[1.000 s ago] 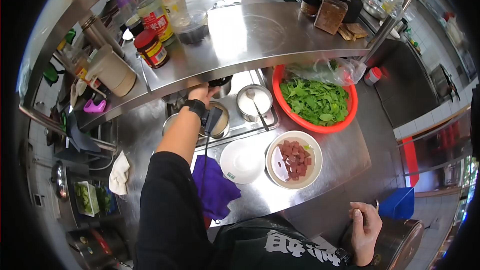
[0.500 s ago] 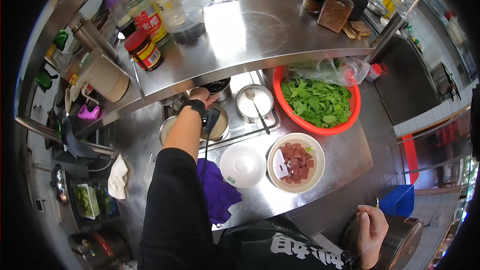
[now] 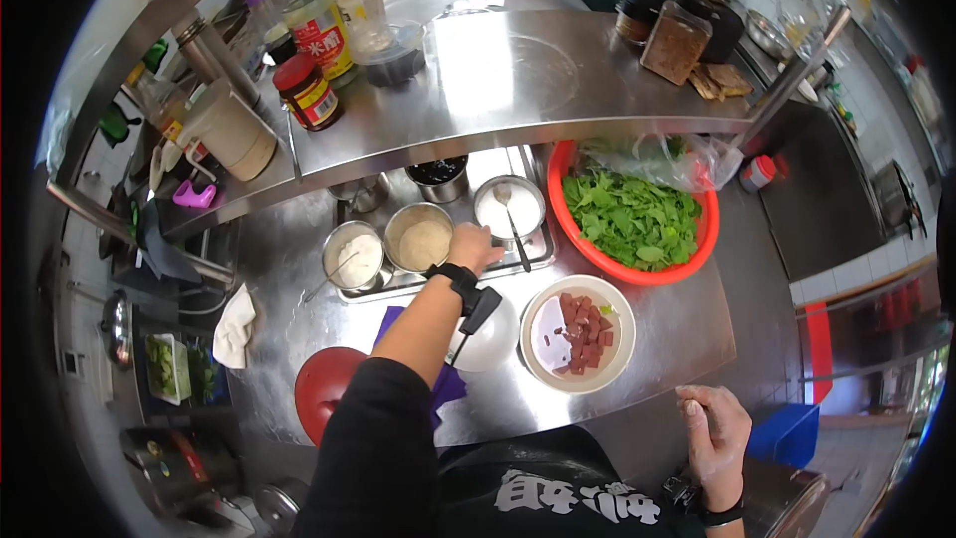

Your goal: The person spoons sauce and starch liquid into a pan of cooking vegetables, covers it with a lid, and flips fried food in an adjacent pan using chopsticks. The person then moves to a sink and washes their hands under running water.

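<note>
My left hand (image 3: 475,247), its fingers curled, is between the container of tan powder (image 3: 421,239) and the pot of white granules (image 3: 509,209). What it may hold is hidden. A dark spoon handle (image 3: 522,251) leans from the white pot just right of it. Below the hand, a white plate (image 3: 488,334) is partly covered by my wrist and a wrist-worn device. Cubed dark red pieces (image 3: 586,334) lie in a pale bowl (image 3: 626,351) to the right. My right hand (image 3: 713,428), fingers bent together with nothing visible in them, hangs beyond the counter's front edge.
A red basin (image 3: 713,239) of leafy greens stands at the right. More pots, one dark (image 3: 438,175) and one with white powder (image 3: 358,257), share the rack. Bottles and jars line the raised shelf (image 3: 478,120). A red round object (image 3: 327,389) is beside my left sleeve.
My left hand has come back and to the right, away from the dark rear pot, uncovering the tan powder. The red round object has come into view. My right hand remains low at the right.
</note>
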A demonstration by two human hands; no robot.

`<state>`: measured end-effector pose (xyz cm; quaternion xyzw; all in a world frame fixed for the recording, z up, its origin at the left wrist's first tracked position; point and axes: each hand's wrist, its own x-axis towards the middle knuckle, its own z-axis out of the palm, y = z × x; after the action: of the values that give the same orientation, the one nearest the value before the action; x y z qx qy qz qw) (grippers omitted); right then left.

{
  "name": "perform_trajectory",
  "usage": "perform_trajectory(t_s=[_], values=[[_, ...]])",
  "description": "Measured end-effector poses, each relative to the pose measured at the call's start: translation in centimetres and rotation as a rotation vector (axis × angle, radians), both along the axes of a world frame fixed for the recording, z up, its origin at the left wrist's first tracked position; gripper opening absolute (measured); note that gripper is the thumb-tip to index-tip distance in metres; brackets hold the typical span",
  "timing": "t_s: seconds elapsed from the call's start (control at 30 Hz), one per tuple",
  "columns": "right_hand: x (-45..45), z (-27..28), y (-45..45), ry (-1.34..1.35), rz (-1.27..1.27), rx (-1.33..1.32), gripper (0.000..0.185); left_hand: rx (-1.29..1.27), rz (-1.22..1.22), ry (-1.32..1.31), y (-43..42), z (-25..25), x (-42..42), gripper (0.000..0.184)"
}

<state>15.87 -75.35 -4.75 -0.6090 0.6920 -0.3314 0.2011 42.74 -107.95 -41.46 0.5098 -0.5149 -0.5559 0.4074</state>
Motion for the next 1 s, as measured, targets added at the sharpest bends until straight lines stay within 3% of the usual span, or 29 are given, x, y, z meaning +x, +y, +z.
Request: perform_trajectory(t_s=[0.13, 0.27, 0.3, 0.4, 0.43, 0.47, 0.57, 0.67, 0.83, 1.0], values=[[-3.2, -1.0, -2.3, -0.032, 0.042, 0.002, 0.012, -0.026, 0.149, 0.063, 0.6, 0.1, -0.7, 0.043], [-7.6, -2.2, -5.5, -0.060, 0.162, 0.007, 0.012, -0.031, 0.211, -0.078, 0.5, 2.8, -0.7, 0.040], [-8.5, -2.0, -6.3, -0.061, 0.192, 0.018, 0.012, 0.004, 0.234, -0.093, 1.0, 4.1, -0.7, 0.039], [-10.5, -2.3, -8.3, -0.089, 0.265, 0.022, 0.013, 0.156, 0.353, -0.078, 3.7, 14.2, -3.2, 0.022], [-10.9, -2.4, -8.8, -0.100, 0.290, 0.019, 0.013, 0.226, 0.432, 0.033, 4.8, 18.4, -4.3, 0.015], [-11.1, -2.4, -9.3, -0.117, 0.336, 0.034, 0.013, 0.290, 0.514, 0.149, 5.7, 20.4, -4.9, 0.009], [-11.4, -2.5, -11.0, -0.133, 0.572, 0.037, 0.020, 0.316, 0.576, 0.170, 8.9, 21.7, -4.6, 0.012], [-8.6, -2.9, -12.3, -0.240, 0.809, 0.034, 0.031, 0.359, 0.675, 0.288, 14.5, 24.7, -5.5, 0.012], [-2.2, -4.0, -11.8, -0.131, 1.227, -0.034, 0.056, 0.303, 0.843, 0.423, 25.3, 30.1, -8.0, 0.007], [2.7, -5.0, -7.3, -0.226, 1.452, -0.268, 0.035, 0.208, 1.071, 0.514, 35.4, 32.5, -8.6, 0.007]])
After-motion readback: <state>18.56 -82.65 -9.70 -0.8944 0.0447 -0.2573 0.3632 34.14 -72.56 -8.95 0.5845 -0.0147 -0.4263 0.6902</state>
